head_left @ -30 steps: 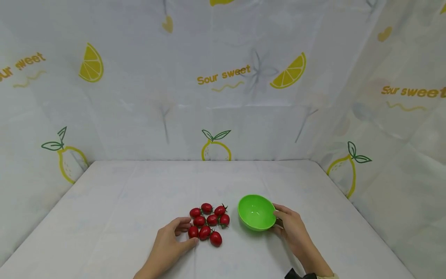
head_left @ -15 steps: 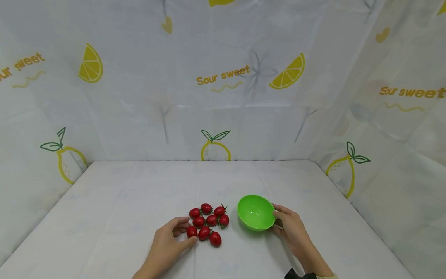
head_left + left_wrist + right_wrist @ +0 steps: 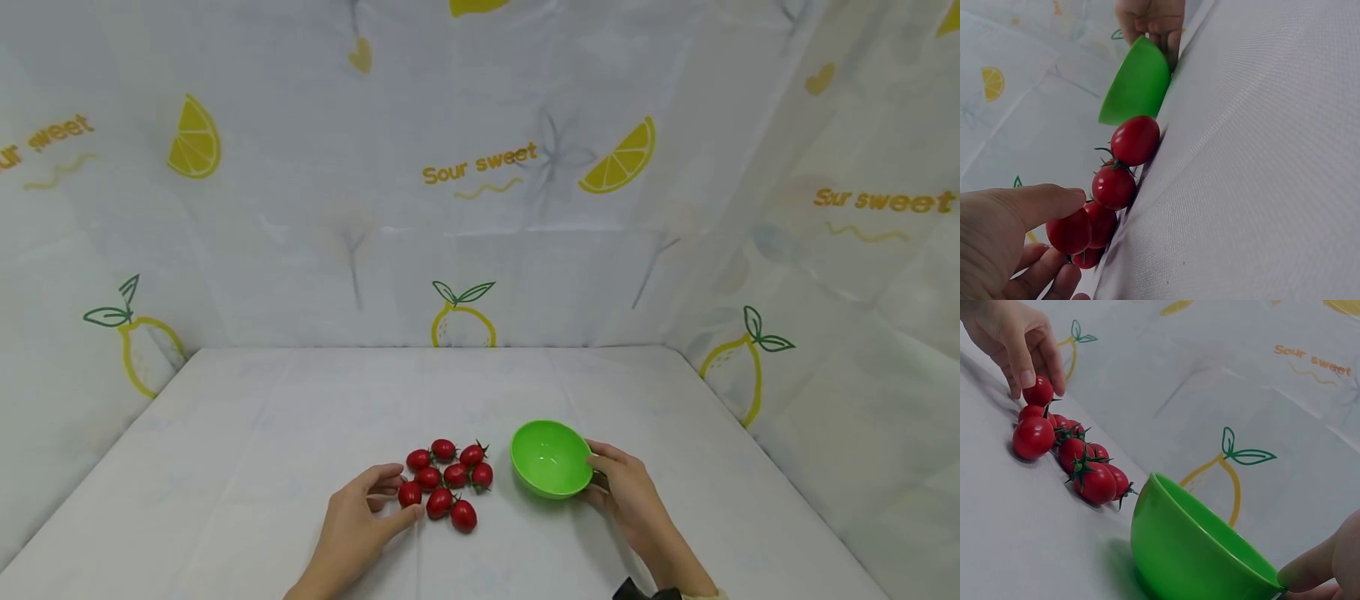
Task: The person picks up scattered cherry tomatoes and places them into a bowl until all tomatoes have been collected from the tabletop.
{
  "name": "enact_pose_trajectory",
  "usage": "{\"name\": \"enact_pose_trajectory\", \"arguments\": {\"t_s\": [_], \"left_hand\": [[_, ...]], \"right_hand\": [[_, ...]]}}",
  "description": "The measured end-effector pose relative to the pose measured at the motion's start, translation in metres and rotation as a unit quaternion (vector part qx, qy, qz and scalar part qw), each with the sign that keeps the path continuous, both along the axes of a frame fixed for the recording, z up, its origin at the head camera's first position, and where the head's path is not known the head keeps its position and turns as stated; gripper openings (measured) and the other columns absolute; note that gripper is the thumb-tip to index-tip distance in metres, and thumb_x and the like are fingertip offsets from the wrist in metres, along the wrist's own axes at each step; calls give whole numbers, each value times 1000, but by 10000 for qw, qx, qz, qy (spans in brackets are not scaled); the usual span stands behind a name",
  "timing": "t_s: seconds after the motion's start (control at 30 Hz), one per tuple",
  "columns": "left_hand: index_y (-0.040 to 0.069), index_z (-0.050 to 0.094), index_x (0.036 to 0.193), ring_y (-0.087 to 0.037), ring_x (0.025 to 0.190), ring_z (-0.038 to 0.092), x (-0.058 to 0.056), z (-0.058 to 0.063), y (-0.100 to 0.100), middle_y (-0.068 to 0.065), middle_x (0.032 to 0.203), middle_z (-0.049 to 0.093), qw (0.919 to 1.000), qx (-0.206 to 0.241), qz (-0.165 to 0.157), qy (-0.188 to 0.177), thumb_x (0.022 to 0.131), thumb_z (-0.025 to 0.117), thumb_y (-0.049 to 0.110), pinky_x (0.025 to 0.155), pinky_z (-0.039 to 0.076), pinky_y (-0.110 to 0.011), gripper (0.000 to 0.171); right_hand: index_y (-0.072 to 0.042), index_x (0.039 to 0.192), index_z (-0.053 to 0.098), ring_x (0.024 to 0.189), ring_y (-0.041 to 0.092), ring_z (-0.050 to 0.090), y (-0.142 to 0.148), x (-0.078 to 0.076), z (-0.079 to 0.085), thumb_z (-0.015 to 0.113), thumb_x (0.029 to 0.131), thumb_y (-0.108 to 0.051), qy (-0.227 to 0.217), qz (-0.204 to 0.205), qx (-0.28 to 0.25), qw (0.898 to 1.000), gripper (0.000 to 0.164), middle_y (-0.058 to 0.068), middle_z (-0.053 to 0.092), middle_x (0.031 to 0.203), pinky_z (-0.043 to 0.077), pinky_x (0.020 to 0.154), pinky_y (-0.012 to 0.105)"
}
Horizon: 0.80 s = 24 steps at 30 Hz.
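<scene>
My left hand [image 3: 356, 518] pinches a red cherry tomato [image 3: 409, 493] between thumb and fingers, at the near-left side of a small group. In the right wrist view that tomato [image 3: 1039, 392] sits higher than its neighbours, just off the cloth. Several more cherry tomatoes [image 3: 455, 476] lie close together on the white cloth, some with green stems showing. To their right stands a bright green bowl [image 3: 551, 458], its inside bare. My right hand [image 3: 626, 492] grips the bowl's right side, thumb at the rim; its other fingers are partly hidden behind the bowl.
A white cloth [image 3: 270, 433] covers the table. White curtains [image 3: 300, 192] printed with lemons and lettering hang behind and at both sides. A dark strap piece [image 3: 637, 591] shows by the right wrist.
The tomato pinched by my left hand has risen slightly and shifted left, away from the others. My right hand and the bowl have stayed in place.
</scene>
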<state>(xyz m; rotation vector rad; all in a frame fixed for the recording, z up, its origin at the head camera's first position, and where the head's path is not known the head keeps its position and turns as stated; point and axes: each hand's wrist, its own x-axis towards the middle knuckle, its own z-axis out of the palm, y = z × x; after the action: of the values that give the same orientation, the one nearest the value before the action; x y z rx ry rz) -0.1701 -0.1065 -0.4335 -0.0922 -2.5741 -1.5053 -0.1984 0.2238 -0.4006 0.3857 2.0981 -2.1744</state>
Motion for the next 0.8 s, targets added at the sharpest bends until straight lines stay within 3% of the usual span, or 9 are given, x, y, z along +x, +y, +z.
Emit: {"name": "enact_pose_trajectory", "arguments": {"t_s": [0.37,0.8], "left_hand": [[8,67,117,-13,93,64,-1,9,3,6,100,69,9994,125,44,305,73,89,21,82,52,-33,51],[13,67,120,-17,96,61,-26,36,31,10,99,67,9932,212,-753,857,75,87,21,82,53,-41,50]], "right_hand": [[12,142,38,111,31,56,0,-1,0,43,101,-7,-35,-51,13,10000,45,31,42,139,51,89,42],[12,141,40,112,33,56,-1,0,-1,43,101,-6,-18,-111,-55,9999,44,31,43,138,51,89,43]]}}
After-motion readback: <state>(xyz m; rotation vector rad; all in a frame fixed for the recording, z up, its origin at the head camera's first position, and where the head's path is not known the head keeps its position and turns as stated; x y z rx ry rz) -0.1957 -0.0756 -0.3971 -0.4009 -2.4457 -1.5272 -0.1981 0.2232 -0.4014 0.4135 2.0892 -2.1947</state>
